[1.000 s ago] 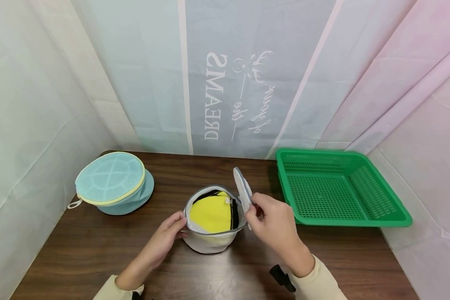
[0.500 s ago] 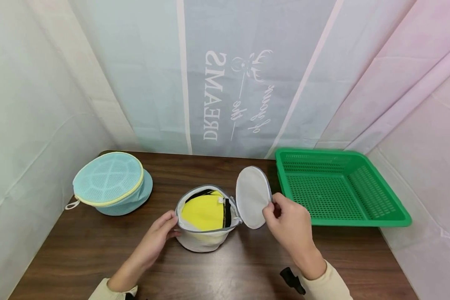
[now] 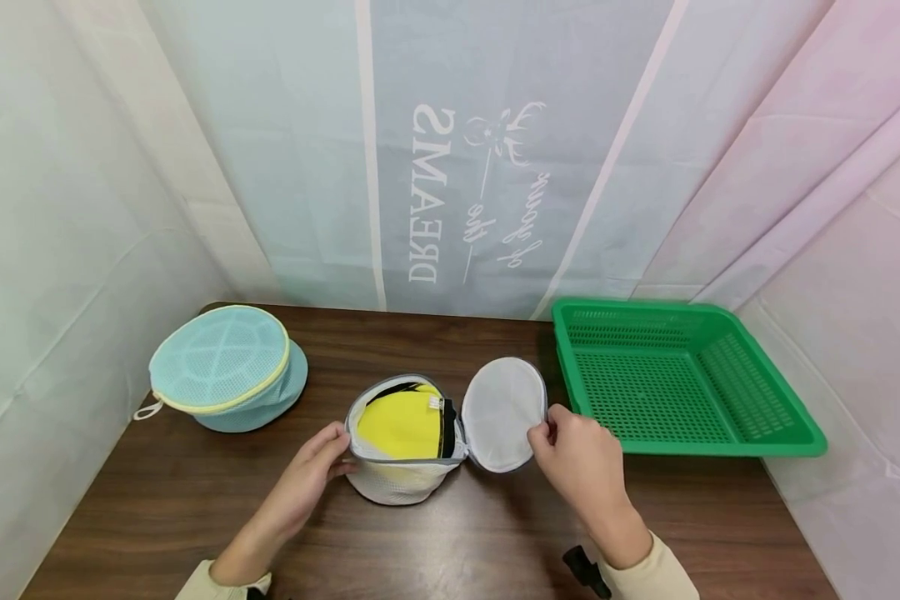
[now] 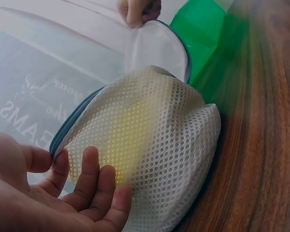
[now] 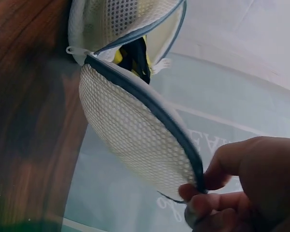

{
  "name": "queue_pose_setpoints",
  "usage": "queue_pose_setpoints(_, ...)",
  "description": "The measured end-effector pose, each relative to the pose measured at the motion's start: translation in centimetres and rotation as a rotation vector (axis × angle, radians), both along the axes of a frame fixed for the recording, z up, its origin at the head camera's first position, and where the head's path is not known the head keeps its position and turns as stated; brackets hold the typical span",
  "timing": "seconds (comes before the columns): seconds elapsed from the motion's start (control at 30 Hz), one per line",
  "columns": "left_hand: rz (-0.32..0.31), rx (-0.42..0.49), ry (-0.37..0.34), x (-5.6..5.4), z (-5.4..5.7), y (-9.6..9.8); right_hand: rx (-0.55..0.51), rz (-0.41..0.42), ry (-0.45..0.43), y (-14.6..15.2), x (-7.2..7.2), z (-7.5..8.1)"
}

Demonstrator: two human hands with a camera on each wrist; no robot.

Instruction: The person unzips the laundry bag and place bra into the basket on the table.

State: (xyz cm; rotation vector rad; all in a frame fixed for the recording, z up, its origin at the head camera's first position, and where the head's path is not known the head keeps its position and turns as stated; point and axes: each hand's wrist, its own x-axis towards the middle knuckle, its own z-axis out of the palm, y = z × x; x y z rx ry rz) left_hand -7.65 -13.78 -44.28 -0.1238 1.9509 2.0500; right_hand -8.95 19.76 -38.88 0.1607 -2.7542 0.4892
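Observation:
A white mesh laundry bag (image 3: 401, 486) with a grey-blue zip edge stands unzipped on the table. Inside it lies a folded yellow and black cloth item (image 3: 401, 425), its exact kind unclear. My left hand (image 3: 309, 471) pinches the bag's left rim between thumb and index finger; in the left wrist view its other fingers rest against the mesh (image 4: 159, 130). At the bag's right, the round lid (image 3: 504, 412) is folded outward, joined near the zip pull (image 5: 79, 50). My right hand (image 3: 581, 454) pinches the lid's outer edge.
A light blue mesh bag (image 3: 221, 358) with a yellow zip edge stands at the back left. A green plastic basket (image 3: 690, 442) sits at the back right, near my right hand. A printed curtain (image 3: 465, 208) hangs behind the dark wooden table (image 3: 435, 550).
My right hand has swung the lid out to the right and lowered it, so its inner face now shows. The bag and my left hand have shifted slightly left.

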Motion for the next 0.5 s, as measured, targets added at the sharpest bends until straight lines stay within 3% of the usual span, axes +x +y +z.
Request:
queue_pose_setpoints(0.33,-0.006,0.012,-0.004,0.0,-0.4,0.2,0.079,-0.058,-0.255,0.4,0.2,-0.9)
queue_pose_setpoints(0.5,-0.008,0.01,-0.009,-0.1,-0.4,0.3,0.135,-0.082,-0.336,0.8,0.4,-1.7)
